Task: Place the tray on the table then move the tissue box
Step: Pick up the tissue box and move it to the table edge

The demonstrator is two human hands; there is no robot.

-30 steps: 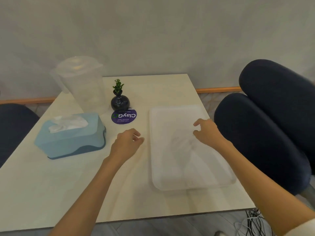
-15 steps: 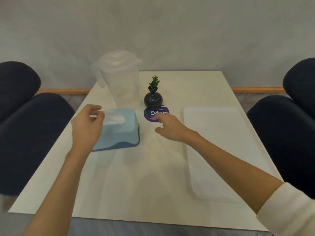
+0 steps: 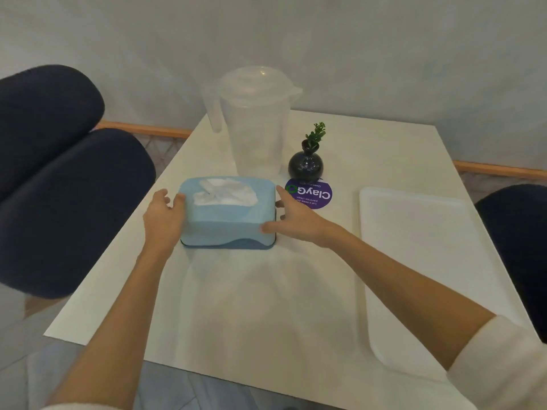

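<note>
My left grip (image 3: 164, 216) and right grip (image 3: 293, 218) clamp the blue tissue box (image 3: 228, 213) by its ends — forearms outstretched; clear pitcher (image 3: 254, 122) just behind, white tray (image 3: 426, 261) well right on the surface (image 3: 266, 306).

Clear lidded pitcher (image 3: 254, 122) stands at desk's far side, black vase (image 3: 306, 166) with green sprig just right, purple round sticker (image 3: 310, 193) nearer.
</note>
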